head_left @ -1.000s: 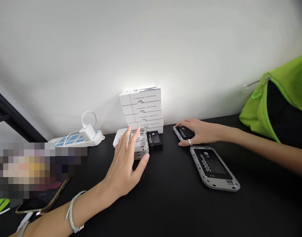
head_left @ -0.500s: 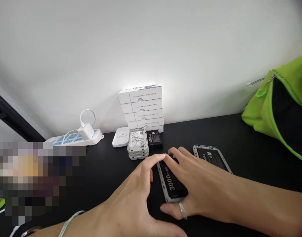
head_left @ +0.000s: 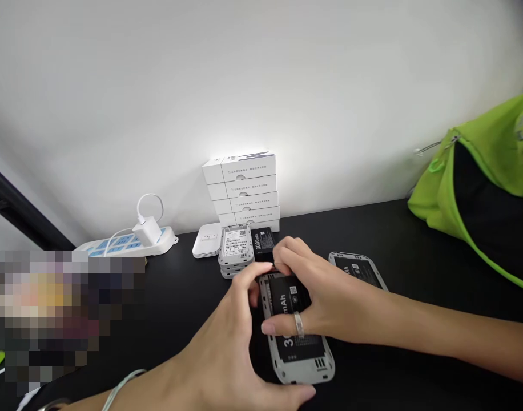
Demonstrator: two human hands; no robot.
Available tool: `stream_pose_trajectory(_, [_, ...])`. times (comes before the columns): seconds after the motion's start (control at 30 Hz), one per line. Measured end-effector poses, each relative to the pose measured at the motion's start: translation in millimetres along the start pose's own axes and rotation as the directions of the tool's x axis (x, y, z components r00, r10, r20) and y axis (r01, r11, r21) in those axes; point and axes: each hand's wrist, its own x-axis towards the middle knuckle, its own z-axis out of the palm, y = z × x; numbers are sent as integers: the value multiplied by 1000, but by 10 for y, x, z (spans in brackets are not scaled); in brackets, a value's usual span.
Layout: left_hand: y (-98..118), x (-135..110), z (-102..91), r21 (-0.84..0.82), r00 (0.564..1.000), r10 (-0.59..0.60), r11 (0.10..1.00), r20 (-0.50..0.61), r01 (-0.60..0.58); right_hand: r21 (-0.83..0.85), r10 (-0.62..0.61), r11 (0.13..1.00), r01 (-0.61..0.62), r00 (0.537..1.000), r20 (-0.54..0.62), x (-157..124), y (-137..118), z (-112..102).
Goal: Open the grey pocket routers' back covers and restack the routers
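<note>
While clasped by left hand (head_left: 218,337) and right hand (head_left: 325,302), one grey-framed 3000mAh battery (head_left: 298,357); second battery (head_left: 358,268) beyond, four white boxes (head_left: 244,188) behind.

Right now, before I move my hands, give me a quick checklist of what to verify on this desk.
1. Both hands on the grey-framed device: ok, the left hand and right hand both grip it.
2. Black battery seated in that frame: cannot tell, the right hand covers its top edge.
3. Loose black 3000mAh battery: ok, lying flat beside the stack of white devices.
4. Second grey-framed device: ok, lying flat to the right, just past the right hand.
5. Stack of white boxes: ok, standing square and upright.
</note>
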Motion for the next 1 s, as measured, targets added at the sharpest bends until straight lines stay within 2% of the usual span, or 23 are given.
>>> stream_pose_trajectory(0.07, [-37,36,-26,11,994,51,999,-98,-50,55,-68,996,69,997,-36,-27,-77,-93])
stream_pose_trajectory(0.13, [-92,98,-69,35,976,103,995,-191,-98,129,-80,989,78,997,7,-28,-139,-200])
stream_pose_trajectory(0.2, [-158,166,-118,51,963,132,991,-233,-123,316,-55,948,47,998,17,32,-126,-299])
stream_pose_trajectory(0.27, [-231,221,-162,86,942,126,991,-311,-104,514,-18,855,68,995,-101,156,-12,-370])
stream_pose_trajectory(0.3, [-268,241,-180,109,926,106,992,-361,-71,561,22,823,87,983,-185,232,75,-393])
stream_pose_trajectory(0.33, [-303,255,-194,127,912,73,992,-404,-23,551,69,831,78,968,-242,311,171,-406])
stream_pose_trajectory(0.37, [-335,265,-204,131,901,23,991,-433,38,518,132,855,14,961,-244,384,267,-409])
stream_pose_trajectory(0.47, [-399,274,-218,138,912,-131,970,-388,198,448,307,863,-232,946,-103,538,483,-375])
stream_pose_trajectory(0.53, [-412,273,-217,155,934,-183,959,-308,239,427,315,857,-289,949,10,575,550,-330])
stream_pose_trajectory(0.63, [-413,274,-212,134,943,-223,956,-246,261,395,249,874,-282,959,133,575,598,-262])
stream_pose_trajectory(0.7, [-414,277,-208,113,940,-249,953,-234,281,306,189,924,-231,969,162,568,627,-222])
stream_pose_trajectory(0.83, [-423,285,-203,92,933,-272,949,-234,300,33,76,996,-81,989,124,569,659,-146])
stream_pose_trajectory(1.0, [-425,293,-196,62,931,-282,951,-233,304,-59,43,998,-37,995,95,573,641,-91])
